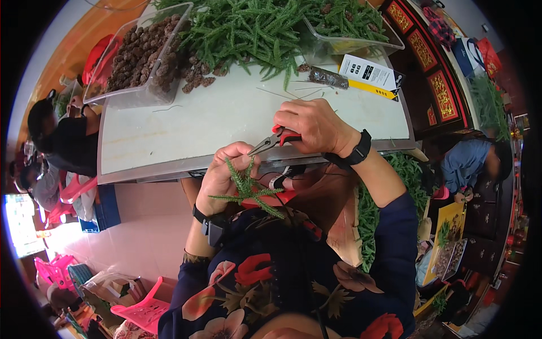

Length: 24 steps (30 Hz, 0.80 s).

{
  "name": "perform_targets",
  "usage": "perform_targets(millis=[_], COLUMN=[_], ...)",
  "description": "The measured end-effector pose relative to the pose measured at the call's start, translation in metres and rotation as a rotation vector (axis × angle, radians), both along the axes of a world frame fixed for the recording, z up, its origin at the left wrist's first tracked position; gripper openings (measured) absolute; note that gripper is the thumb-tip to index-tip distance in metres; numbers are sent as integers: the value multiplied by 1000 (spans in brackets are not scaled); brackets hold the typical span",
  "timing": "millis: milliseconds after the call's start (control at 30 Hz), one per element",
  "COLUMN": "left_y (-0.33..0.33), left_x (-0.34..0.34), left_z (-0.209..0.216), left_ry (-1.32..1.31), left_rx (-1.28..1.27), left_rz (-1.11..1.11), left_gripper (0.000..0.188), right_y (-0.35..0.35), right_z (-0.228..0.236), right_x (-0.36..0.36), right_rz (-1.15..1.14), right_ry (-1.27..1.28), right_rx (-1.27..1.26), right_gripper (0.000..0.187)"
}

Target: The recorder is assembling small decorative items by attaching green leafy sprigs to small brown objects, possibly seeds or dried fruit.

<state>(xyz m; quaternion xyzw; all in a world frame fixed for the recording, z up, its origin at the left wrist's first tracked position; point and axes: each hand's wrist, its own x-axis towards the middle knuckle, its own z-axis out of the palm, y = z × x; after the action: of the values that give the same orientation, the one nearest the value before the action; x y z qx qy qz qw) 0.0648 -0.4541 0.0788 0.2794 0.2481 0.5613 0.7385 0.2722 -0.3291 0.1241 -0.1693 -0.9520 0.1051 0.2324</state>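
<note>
Over the near edge of the white table (169, 133), my left hand (217, 176) pinches a small green artificial pine sprig (247, 187) whose several tips fan toward me. My right hand (316, 125) is wrapped round the red and black handles of a pair of needle-nose pliers (270, 143). Their metal jaws point left and reach my left fingertips, by the upper end of the sprig. Whether the jaws grip a stem or wire there is too small to make out.
A clear bin of brown pine cones (144, 53) stands at the table's far left, with loose cones (199, 74) beside it. Green sprigs (248, 37) are heaped at the back. Thin wires (307, 90) lie near a yellow and white package (370, 76). Other people sit left and right.
</note>
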Motion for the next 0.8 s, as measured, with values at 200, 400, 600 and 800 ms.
perform_targets(millis=[200, 400, 600, 800], left_y=[8, 12, 13, 11], left_x=[6, 17, 17, 15], left_z=[1, -13, -4, 0], left_ry=[226, 777, 729, 577], left_rx=[-83, 61, 41, -44], left_rz=[205, 526, 526, 499], left_gripper=[10, 13, 12, 10], right_y=[-2, -24, -39, -40], right_z=[-1, -1, 15, 16], right_x=[5, 1, -3, -3], right_rz=[-147, -352, -490, -492], right_ry=[-142, -285, -324, -296], right_rx=[-24, -39, -65, -97], right_gripper=[19, 20, 21, 24])
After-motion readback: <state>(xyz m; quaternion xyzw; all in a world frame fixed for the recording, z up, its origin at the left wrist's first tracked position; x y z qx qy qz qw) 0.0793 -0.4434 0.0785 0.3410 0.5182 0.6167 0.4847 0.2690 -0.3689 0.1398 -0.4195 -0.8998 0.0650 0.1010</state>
